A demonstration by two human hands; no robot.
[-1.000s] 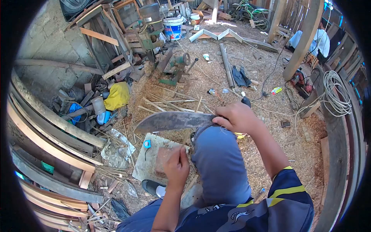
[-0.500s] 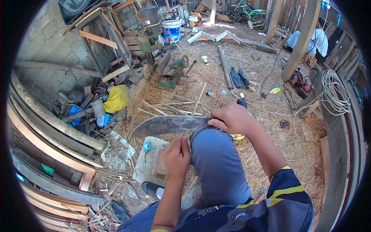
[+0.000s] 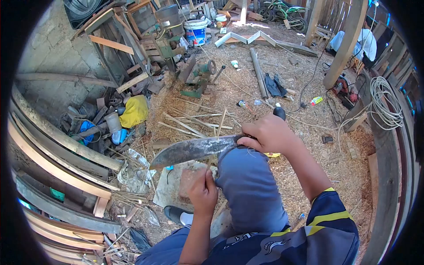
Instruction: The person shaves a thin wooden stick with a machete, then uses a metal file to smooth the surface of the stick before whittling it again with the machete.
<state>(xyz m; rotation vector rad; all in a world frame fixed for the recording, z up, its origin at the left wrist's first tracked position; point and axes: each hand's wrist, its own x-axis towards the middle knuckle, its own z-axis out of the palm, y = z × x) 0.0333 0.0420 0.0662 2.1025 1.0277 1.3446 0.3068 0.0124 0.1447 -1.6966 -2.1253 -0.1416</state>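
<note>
My right hand (image 3: 267, 134) is closed round the dark handle of a machete (image 3: 190, 152), held just above my bent knee (image 3: 247, 176). The blade points left with its tip a little low, and the butt of the handle shows past my fist. A thin wooden stick (image 3: 221, 124) rises beyond the blade and passes behind it. Its lower end is pinched in my left hand (image 3: 204, 191), just below the blade on the near side. Beyond the machete, several similar thin wood strips (image 3: 185, 121) lie on the shavings.
A pale board (image 3: 163, 187) lies by my foot; a blue tape measure (image 3: 170, 168) peeks out under the blade. Curved timbers (image 3: 62, 165) are stacked at left. A green metal machine (image 3: 198, 79) stands ahead. Coiled cable (image 3: 385, 104) hangs at right, and another person (image 3: 364, 44) sits behind a post.
My left hand has drawn the stick slightly back towards me, so less of it shows beyond the blade. The machete's tip has dropped and now covers most of the tape measure.
</note>
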